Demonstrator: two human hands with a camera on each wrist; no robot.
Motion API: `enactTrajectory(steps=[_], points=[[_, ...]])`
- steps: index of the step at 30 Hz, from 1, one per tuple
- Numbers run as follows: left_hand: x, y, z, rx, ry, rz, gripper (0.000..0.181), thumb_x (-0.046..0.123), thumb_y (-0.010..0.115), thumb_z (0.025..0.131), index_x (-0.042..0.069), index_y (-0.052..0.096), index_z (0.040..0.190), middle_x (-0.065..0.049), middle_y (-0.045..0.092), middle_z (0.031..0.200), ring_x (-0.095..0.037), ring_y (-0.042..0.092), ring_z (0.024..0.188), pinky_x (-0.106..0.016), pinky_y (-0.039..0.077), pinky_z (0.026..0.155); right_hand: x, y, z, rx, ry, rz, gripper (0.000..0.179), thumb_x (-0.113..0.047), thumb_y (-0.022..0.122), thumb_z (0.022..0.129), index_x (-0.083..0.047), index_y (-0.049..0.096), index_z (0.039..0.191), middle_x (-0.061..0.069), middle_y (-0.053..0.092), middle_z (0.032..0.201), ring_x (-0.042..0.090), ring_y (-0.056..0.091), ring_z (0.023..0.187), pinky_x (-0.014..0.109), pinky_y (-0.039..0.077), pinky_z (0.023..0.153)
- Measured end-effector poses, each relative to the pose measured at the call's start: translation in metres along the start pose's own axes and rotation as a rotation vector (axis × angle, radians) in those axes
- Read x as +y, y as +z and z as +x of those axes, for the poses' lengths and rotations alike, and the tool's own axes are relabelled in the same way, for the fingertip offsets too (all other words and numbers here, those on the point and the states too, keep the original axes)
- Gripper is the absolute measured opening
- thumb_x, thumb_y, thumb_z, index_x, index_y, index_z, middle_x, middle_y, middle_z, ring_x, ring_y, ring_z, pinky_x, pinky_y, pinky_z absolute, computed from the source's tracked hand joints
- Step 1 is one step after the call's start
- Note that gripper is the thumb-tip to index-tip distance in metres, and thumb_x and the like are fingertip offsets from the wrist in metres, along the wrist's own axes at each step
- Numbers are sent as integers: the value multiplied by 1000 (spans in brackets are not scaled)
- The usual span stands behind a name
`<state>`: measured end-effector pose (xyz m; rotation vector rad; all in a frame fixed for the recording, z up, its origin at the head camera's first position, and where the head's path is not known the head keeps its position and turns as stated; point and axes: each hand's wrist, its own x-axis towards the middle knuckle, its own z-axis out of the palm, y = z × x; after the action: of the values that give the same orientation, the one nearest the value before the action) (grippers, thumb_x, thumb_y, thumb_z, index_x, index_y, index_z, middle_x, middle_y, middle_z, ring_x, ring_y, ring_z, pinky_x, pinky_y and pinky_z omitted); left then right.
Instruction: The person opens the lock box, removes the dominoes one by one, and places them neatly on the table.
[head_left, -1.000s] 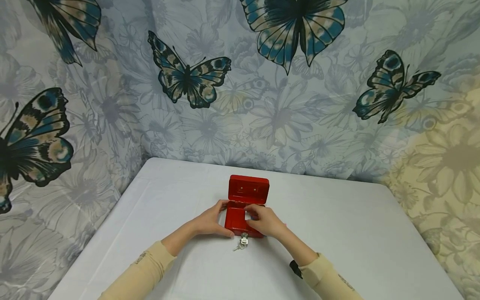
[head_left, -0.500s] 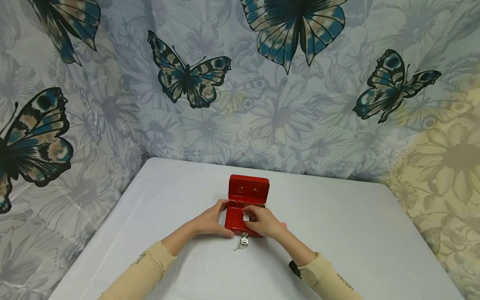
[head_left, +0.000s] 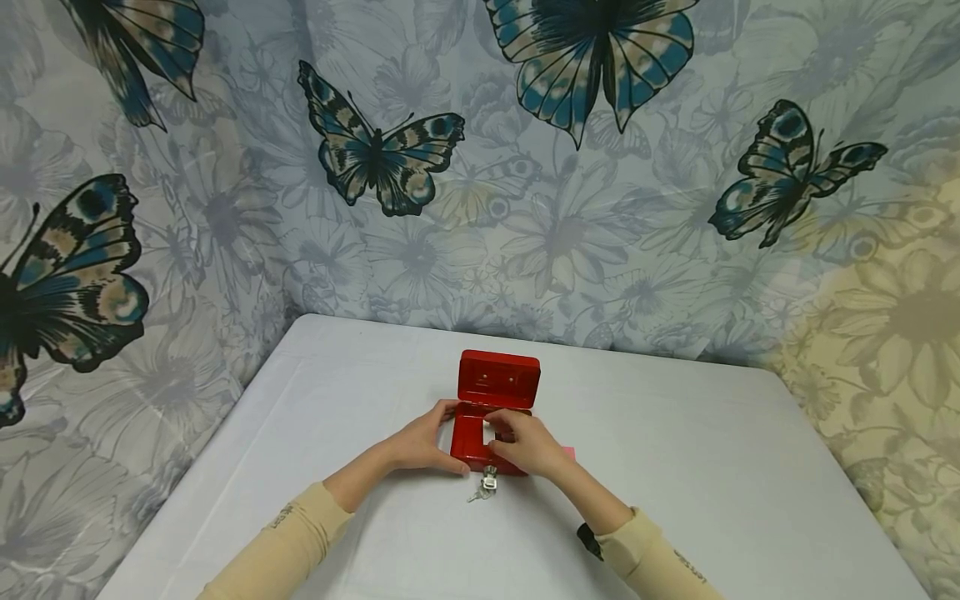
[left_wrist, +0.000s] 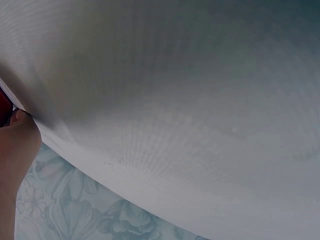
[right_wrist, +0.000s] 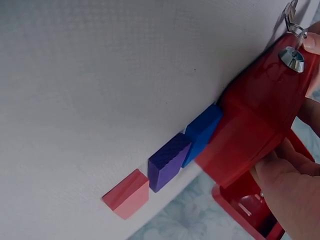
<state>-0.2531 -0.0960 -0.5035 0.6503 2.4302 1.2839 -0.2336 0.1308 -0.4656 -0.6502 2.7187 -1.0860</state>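
Observation:
A small red metal cash box point(head_left: 468, 433) stands on the table with its lid point(head_left: 498, 379) raised. My left hand point(head_left: 422, 442) grips its left side, the thumb at the front corner and the fingers toward the back. Over the right half of the box my right hand point(head_left: 531, 443) reaches in, its thumb and fingers pinching a small white piece point(head_left: 489, 432), mostly hidden by the hand. Keys point(head_left: 481, 493) hang from the lock point(right_wrist: 291, 59) on the front. In the left wrist view only part of my left hand point(left_wrist: 17, 155) shows at the edge.
Beside the box's right side lie a blue block point(right_wrist: 202, 131), a purple block point(right_wrist: 169, 161) and a pink block point(right_wrist: 127, 195). White cloth covers the table point(head_left: 697, 467). A butterfly-patterned curtain point(head_left: 570, 233) hangs behind and at the left.
Inside the box, my right hand has shifted slightly left with the white piece. More of the pink block shows behind its wrist. My left hand keeps its place.

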Motion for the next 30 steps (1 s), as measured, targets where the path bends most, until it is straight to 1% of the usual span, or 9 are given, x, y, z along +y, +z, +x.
enactTrajectory(steps=[12, 18, 23, 30], points=[[-2, 1, 0, 2, -4, -4, 102, 39, 89, 68, 13, 29, 146, -7, 41, 147, -25, 37, 137, -48, 33, 111, -2, 2, 3, 32, 86, 31, 35, -4, 71, 85, 3, 61, 119, 15, 66, 108, 25, 63, 90, 42, 55, 85], [-2, 1, 0, 0, 5, -6, 101, 39, 88, 68, 13, 29, 146, -7, 41, 147, -25, 37, 137, -48, 33, 111, -3, 5, 5, 17, 79, 57, 39, -3, 71, 85, 3, 60, 121, 16, 66, 109, 24, 63, 88, 41, 56, 83], [-3, 1, 0, -1, 15, -9, 100, 38, 88, 68, 13, 30, 146, -6, 42, 147, -24, 37, 137, -47, 32, 111, -2, 7, 6, -2, 67, 70, 39, -4, 70, 86, 2, 59, 123, 15, 65, 111, 24, 64, 90, 41, 56, 84], [-2, 1, 0, 3, 15, -14, 101, 37, 89, 68, 12, 30, 146, -7, 42, 146, -25, 37, 137, -47, 32, 111, -2, 8, 6, 18, 85, 56, 37, -4, 71, 85, 3, 60, 120, 15, 66, 107, 24, 64, 88, 42, 56, 83]])
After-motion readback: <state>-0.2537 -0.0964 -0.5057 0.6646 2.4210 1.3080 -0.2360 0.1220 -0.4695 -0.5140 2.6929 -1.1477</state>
